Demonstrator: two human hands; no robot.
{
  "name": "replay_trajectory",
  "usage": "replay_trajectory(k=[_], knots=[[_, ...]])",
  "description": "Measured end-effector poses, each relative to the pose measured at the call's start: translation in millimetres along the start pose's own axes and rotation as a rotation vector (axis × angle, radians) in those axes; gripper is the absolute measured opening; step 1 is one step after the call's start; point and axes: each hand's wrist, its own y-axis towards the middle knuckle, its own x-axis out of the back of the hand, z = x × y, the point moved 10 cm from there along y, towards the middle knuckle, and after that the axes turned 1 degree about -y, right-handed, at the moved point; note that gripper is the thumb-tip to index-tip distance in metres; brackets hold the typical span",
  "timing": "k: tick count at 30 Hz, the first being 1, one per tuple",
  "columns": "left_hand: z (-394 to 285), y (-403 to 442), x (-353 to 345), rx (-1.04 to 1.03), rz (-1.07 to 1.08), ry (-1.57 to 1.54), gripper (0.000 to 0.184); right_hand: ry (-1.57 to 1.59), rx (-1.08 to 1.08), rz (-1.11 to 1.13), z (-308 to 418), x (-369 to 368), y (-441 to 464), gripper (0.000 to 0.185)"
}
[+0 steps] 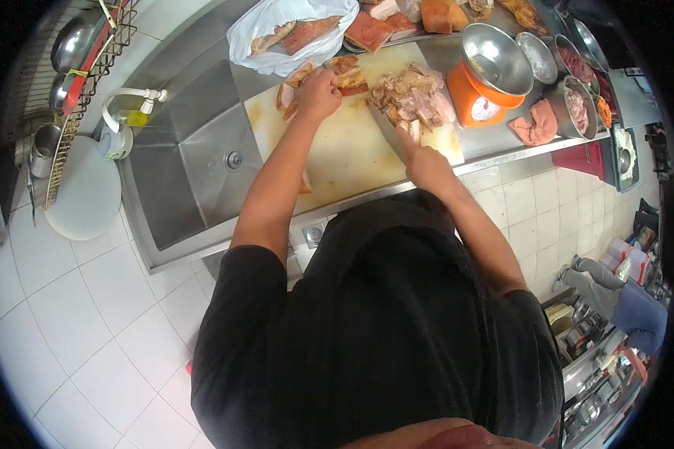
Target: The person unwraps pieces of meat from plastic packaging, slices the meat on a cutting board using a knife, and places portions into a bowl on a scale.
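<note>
My left hand (320,93) is on the browned meat pieces (347,73) at the back left of the pale cutting board (344,153); its fingers are bent and what they grip is hidden. My right hand (428,169) is wrapped round the handle of a cleaver (388,129), whose blade lies along the left side of a pile of sliced meat (412,96). A small piece of meat (305,183) lies near the board's front edge, partly behind my left forearm.
A steel sink (180,176) is to the left. Behind the board lie a white plastic bag (236,37) with meat and more meat slabs (368,31). An orange scale (464,93) with a steel bowl, a pink cloth (538,123) and metal pots stand right. A person (614,295) is far right.
</note>
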Motion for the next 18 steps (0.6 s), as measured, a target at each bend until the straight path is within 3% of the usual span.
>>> replay_trajectory(k=[5, 7, 9, 12, 15, 18], knots=[[-35, -13, 17, -0.105, -0.243, -0.272, 0.018, 0.091, 0.000, -0.053, -17, 11, -17, 0.074], [-65, -14, 10, -0.002, -0.188, -0.363, 0.015, 0.141, 0.040, -0.072, -17, 12, -26, 0.071], [-82, -6, -15, -0.059, -0.135, -0.484, 0.014, 0.166, 0.090, -0.078, -19, 10, -34, 0.068], [-100, -4, -44, 0.049, 0.048, -0.659, 0.022, 0.201, 0.207, -0.097, -18, -6, -40, 0.065], [-93, -7, -21, -0.058, -0.035, -0.494, 0.026, 0.150, 0.171, -0.037, -8, -19, -32, 0.063], [-36, -40, 31, 0.170, -0.110, -0.676, 0.024, 0.172, 0.244, -0.053, 7, -32, -8, 0.062]])
